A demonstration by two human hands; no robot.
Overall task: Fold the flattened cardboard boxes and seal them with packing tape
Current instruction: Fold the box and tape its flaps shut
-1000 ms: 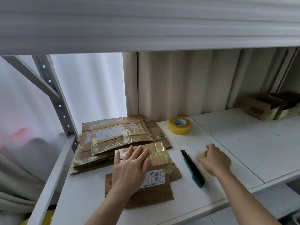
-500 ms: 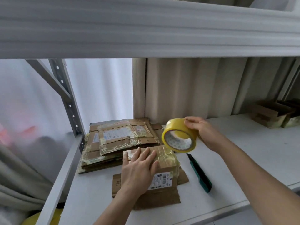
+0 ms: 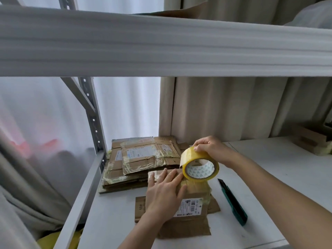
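On the white shelf (image 3: 269, 177), our left hand (image 3: 165, 191) is pressing the box (image 3: 194, 200) flat-fingered; our right hand (image 3: 212, 150) is gripping the tape roll (image 3: 200, 167) above it.

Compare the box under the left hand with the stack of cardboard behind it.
The box is folded up into a block with the left hand pressing flat on top; the stack lies flattened in several layers, untouched. The right hand holds the tape roll at the box's top, not the stack. Both are brown, used cardboard with labels and old tape.
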